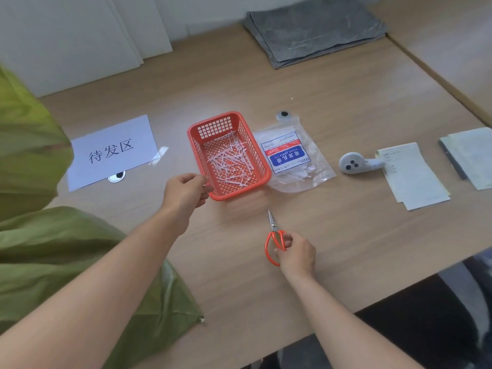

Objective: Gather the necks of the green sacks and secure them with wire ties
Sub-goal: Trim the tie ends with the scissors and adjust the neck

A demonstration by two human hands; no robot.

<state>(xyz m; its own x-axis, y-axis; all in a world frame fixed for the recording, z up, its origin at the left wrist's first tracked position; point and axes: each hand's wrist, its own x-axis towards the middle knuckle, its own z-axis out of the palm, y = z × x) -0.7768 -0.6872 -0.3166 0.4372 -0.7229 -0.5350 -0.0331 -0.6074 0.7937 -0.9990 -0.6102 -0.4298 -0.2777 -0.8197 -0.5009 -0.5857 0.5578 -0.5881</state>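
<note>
Green sacks [53, 257] fill the left side of the wooden table [239, 275], one bulging at the far left and one lying flat near the front edge. An orange basket [262, 166] in the middle holds several cut white tie pieces [229, 161]. My left hand [186, 190] is at the basket's near left corner, fingers curled on its rim. Orange-handled scissors [274, 235] lie on the table with the blades pointing away; my right hand [296, 253] grips their handles. A clear packet of nylon ties [292, 158] lies right of the basket.
A white paper sign [111, 153] is taped left of the basket. A grey handheld device [354, 162] and paper sheets [415, 177] lie at the right. A folded grey cloth [314, 27] is at the back. The table's front edge runs diagonally at lower right.
</note>
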